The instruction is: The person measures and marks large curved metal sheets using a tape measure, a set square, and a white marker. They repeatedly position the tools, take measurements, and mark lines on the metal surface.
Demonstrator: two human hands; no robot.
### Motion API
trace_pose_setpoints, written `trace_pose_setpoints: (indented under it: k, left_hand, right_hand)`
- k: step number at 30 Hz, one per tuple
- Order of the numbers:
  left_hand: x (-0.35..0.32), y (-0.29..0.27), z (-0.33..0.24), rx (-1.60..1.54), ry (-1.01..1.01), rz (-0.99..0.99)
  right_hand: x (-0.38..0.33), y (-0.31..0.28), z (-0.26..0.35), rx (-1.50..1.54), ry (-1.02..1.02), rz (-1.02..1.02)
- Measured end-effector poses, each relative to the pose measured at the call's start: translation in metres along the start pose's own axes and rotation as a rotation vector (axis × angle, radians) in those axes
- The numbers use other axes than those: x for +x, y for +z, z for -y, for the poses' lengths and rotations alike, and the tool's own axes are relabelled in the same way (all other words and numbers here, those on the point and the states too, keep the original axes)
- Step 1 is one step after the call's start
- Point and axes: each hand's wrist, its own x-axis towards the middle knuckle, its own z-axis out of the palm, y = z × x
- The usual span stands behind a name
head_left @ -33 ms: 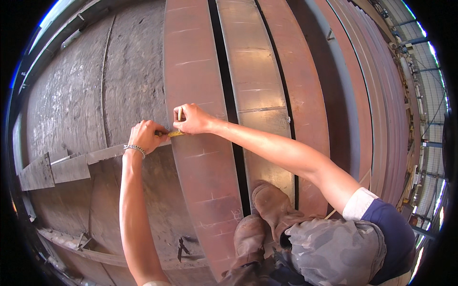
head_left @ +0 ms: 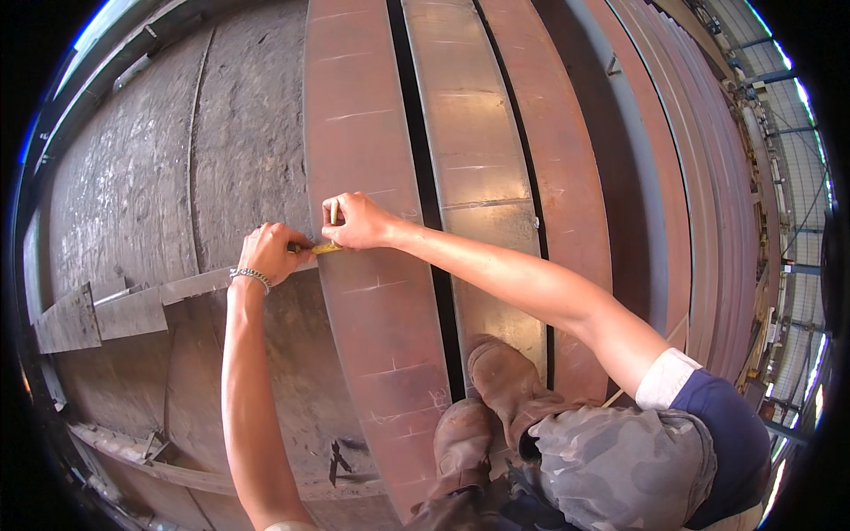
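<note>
My left hand (head_left: 268, 254) is closed at the left edge of a reddish-brown steel strip (head_left: 359, 168). It grips a tape measure, whose short yellow blade (head_left: 327, 249) lies across that edge; the tape's body is mostly hidden by the fingers. My right hand (head_left: 361, 221) pinches a slim, pale yellowish marking stick (head_left: 334, 212), held roughly upright just above the blade. Its lower end is close to the blade, but contact is hard to make out. White cross lines, such as one chalk mark (head_left: 372, 287), run along the strip at intervals.
A shinier steel strip (head_left: 469, 133) and another reddish strip (head_left: 567, 177) lie to the right, with dark gaps between. My boots (head_left: 463, 434) stand on the strips. At left, lower down, are rough dark plates (head_left: 133, 177) and a dark pliers-like tool (head_left: 336, 462).
</note>
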Motion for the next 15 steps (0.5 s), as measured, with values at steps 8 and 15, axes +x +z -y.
trace_pose_setpoints:
  k: [8, 15]
  left_hand:
    - [0.004, -0.003, -0.003, 0.032, 0.005, -0.035]
    - [0.004, -0.003, -0.005, 0.022, -0.019, -0.007]
  right_hand:
    - [0.002, -0.003, 0.003, -0.125, -0.087, -0.040]
    - [0.006, 0.007, -0.002, -0.224, -0.144, -0.111]
